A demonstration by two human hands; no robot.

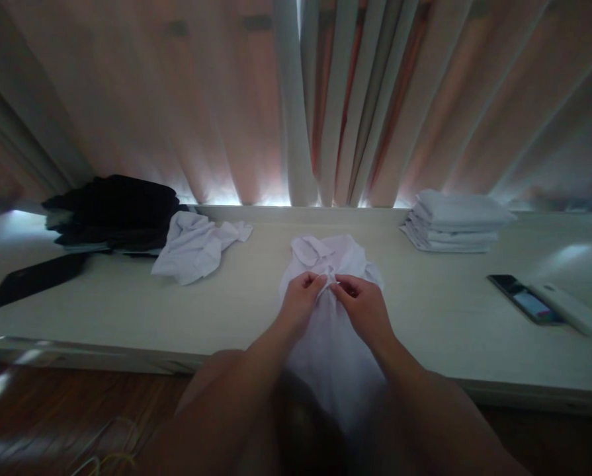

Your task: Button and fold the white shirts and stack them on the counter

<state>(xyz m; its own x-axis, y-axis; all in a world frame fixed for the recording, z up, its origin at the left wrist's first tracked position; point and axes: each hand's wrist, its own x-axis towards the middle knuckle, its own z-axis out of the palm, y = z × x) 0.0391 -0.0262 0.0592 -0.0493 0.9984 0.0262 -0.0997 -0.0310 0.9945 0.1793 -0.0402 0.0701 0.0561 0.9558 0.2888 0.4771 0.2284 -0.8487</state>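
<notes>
A white collared shirt [333, 330] lies on the pale ledge, its collar toward the curtain and its lower part hanging over the front edge toward me. My left hand [303, 295] pinches the shirt's front just below the collar. Close beside it, my right hand [359, 299] pinches the same strip of cloth from the other side. The fingertips of both hands nearly meet there. Whether a button sits between them is too small to tell.
On the left are a pile of dark folded clothes [120, 211], a crumpled white garment [194, 244] and a flat black object [38, 281]. Folded white clothes [457, 221] are stacked right, near a phone [524, 299] and a white oblong object [571, 307]. Curtains [256, 106] hang behind the ledge [444, 330].
</notes>
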